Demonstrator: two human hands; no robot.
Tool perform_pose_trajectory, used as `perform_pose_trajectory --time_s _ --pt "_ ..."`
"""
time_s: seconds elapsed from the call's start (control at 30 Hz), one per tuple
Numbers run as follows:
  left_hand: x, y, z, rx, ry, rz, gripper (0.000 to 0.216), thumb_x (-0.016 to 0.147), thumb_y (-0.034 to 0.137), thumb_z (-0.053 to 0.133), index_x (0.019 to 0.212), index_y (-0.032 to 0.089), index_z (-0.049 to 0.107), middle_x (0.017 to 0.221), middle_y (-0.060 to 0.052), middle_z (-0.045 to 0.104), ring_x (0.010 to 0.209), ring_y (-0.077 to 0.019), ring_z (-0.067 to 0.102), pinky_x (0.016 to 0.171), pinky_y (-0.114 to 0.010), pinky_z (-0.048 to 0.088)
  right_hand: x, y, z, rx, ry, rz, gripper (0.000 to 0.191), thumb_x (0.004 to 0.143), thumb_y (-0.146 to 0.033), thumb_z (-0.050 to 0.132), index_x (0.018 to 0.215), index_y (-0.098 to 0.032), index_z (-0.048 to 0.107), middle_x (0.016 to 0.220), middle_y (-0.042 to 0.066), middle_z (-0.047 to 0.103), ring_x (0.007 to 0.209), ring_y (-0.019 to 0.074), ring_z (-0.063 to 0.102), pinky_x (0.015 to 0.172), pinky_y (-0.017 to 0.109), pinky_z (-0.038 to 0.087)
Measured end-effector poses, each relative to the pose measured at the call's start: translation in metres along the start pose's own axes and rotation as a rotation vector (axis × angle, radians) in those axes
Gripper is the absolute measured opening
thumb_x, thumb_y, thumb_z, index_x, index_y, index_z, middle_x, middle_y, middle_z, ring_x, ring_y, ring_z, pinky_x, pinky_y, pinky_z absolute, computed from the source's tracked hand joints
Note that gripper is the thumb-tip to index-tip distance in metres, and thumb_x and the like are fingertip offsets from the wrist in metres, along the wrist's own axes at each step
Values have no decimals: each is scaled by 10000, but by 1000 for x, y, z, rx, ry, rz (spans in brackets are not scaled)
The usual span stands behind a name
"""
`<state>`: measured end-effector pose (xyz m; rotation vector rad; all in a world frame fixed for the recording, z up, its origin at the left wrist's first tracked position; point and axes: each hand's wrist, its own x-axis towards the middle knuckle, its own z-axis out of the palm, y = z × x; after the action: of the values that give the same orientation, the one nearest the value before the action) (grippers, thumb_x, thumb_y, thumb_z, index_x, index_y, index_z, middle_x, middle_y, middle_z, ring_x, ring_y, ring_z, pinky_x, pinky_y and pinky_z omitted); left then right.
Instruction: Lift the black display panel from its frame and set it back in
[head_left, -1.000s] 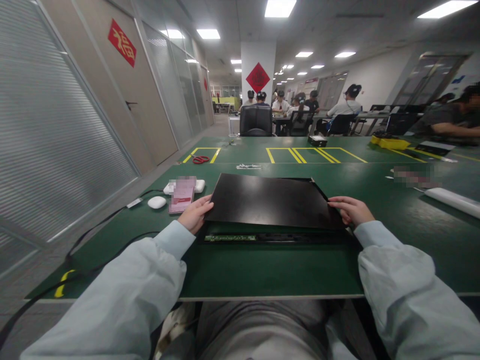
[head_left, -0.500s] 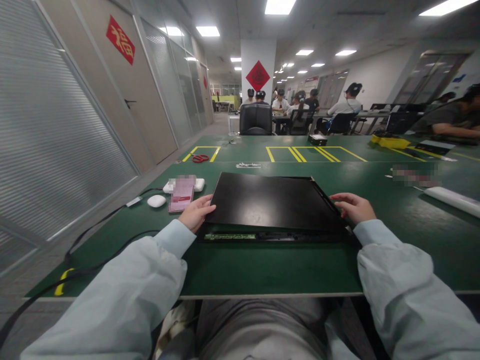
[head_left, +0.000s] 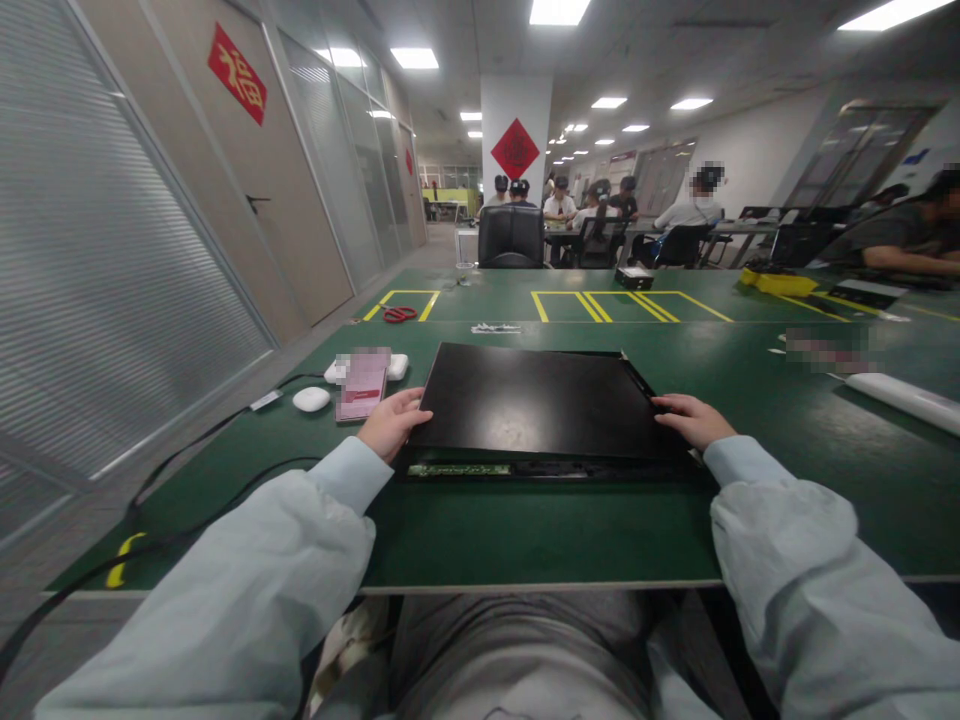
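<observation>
A black, flat screen panel (head_left: 536,405) lies slightly skewed over a dark frame (head_left: 585,470). Along the frame's near side shows a green circuit board strip (head_left: 459,470). My left hand (head_left: 391,420) is closed on the panel's left edge, thumb on top and fingers beneath. On the other side, my right hand (head_left: 696,420) pinches the panel's right edge, thumb over the top near the corner. The undersides of the fingers are hidden.
Left of the panel lie a phone (head_left: 363,385), a white rounded case (head_left: 310,400) and a black cable (head_left: 202,440). Red scissors (head_left: 400,314) and small pale pieces (head_left: 496,328) lie farther back. A white roll (head_left: 904,400) is at right. Several people sit beyond the green table (head_left: 540,540).
My right hand has moved left and closed on the panel's right edge. The left hand keeps its hold, and the panel stays nearly in place.
</observation>
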<state>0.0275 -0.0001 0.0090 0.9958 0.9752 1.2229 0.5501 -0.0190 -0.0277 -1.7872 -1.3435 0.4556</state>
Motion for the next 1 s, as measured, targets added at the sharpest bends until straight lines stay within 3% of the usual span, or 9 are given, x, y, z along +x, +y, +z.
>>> perform_pose_trajectory --time_s 0.1,0.3,0.7,1.0 --pt "0 0 -1 -1 -5 -1 497 554 -1 862 1013 126 723 903 -94 846 934 -279 819 855 -335 640 1 2 -1 -15 -19 5 164 587 -231 835 727 -314 829 1110 46 801 1262 334 665 1220 501 416" --pt "1 -2 0 6 11 13 471 597 41 895 1020 139 713 904 -90 843 948 -278 818 865 -341 653 0 0 -1 28 5 31 192 595 -154 784 705 -306 818 1040 36 803 1215 329 689 1155 503 496" --pt "1 -1 -2 19 16 1 516 556 41 925 982 144 652 794 -51 811 735 -212 783 780 -330 636 -3 -7 -2 32 6 59 215 587 -104 767 691 -289 803 1031 48 799 1207 336 699 1125 514 526" --pt "2 -3 -4 43 -9 8 521 591 71 943 1011 157 646 812 -46 810 799 -234 799 825 -348 635 -3 -6 -1 11 -10 68 203 607 -115 758 692 -291 812 1103 47 804 1257 336 681 1221 514 433"
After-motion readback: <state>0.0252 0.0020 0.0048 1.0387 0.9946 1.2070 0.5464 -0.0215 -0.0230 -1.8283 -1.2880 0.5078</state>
